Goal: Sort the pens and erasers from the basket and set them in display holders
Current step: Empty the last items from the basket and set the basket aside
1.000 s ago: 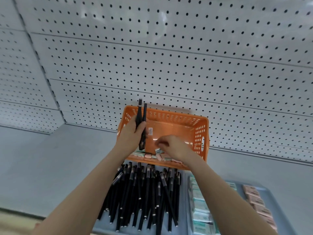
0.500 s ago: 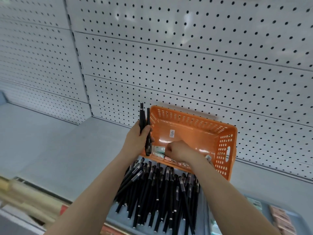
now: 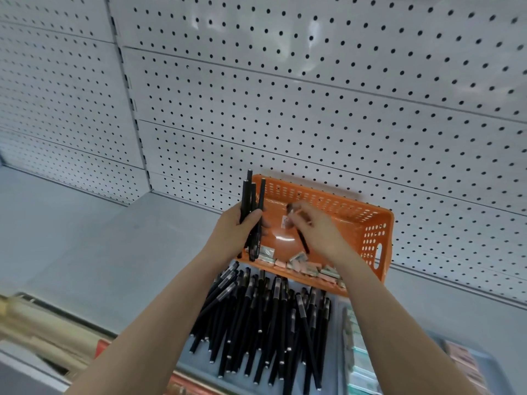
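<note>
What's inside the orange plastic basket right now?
Small pink and green erasers lie along the orange plastic basket's near wall, with a white sticker on its floor. The right hand pinches a black pen there. That hand and arm cover part of the floor.

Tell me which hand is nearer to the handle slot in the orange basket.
Right. The right hand, holding a pen, is inside the basket, toward the handle slot; the left hand holds pens at the opposite wall.

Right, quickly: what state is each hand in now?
Left hand: grips a bundle of black pens.
Right hand: pinches one black pen over the basket.
</note>
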A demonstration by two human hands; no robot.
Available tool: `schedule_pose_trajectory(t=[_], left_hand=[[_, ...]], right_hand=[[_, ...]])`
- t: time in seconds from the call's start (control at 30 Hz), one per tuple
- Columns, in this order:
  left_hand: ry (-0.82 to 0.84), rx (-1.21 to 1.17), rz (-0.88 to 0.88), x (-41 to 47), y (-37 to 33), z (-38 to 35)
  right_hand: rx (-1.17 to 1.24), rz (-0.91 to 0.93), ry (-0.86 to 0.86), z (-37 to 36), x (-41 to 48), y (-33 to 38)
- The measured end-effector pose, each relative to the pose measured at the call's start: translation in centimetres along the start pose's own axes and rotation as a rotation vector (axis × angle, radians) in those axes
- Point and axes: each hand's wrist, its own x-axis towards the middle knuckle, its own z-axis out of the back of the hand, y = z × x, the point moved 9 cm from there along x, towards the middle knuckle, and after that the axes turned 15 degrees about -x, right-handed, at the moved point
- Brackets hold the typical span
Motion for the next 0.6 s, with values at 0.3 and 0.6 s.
schedule_pose_trajectory(t=[0.3,0.6], left_hand=[[0.095,-0.172,0.183,-3.1,2.2,-5.5],[0.113,-0.083,0.166,-7.5,3.9,-7.5]], right_hand=[[0.675,-0.031,-0.090,4.3,-5.2,-0.5],[0.524,-0.003,-0.038,3.8,-8.7,-1.2]])
